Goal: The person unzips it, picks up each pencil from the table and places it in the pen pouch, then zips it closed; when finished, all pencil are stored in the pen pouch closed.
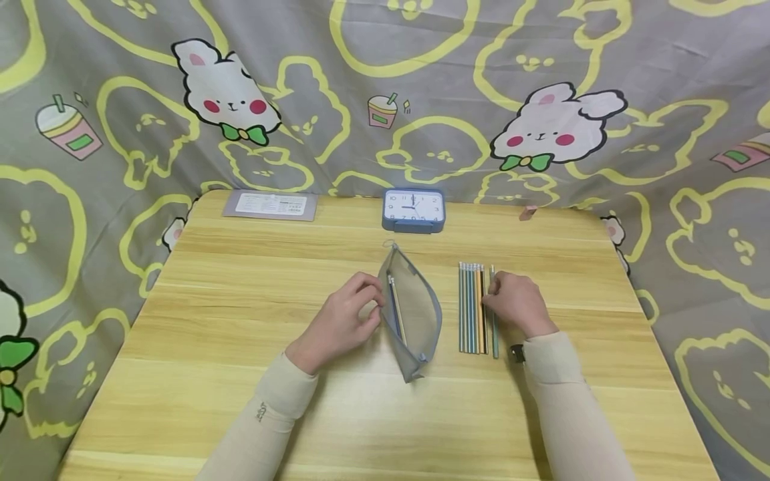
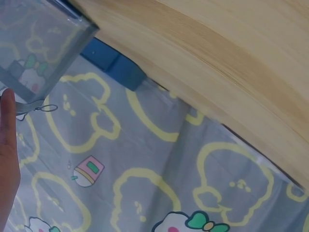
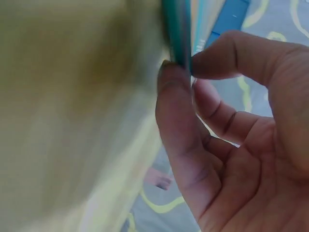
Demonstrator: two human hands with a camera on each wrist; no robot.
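Observation:
A grey mesh pencil case (image 1: 421, 304) with a blue zip edge lies unzipped on the table, two pencils (image 1: 397, 310) inside it. My left hand (image 1: 343, 317) holds the case's left edge with curled fingers; in the left wrist view only part of that hand (image 2: 7, 130) shows beside the case (image 2: 46, 58). Right of the case, several pencils (image 1: 471, 310) lie side by side in a row, mostly blue-green, one orange and one black. Between thumb and index finger my right hand (image 1: 519, 300) pinches a green pencil (image 1: 495, 334) just right of the row, also seen as a teal pencil (image 3: 178, 34) in the right wrist view.
A blue desk clock (image 1: 414, 210) stands at the back of the wooden table (image 1: 228, 374). Toward the back left lies a flat grey packet (image 1: 271, 206) with a white label. A patterned curtain (image 1: 433, 87) closes off the back and sides.

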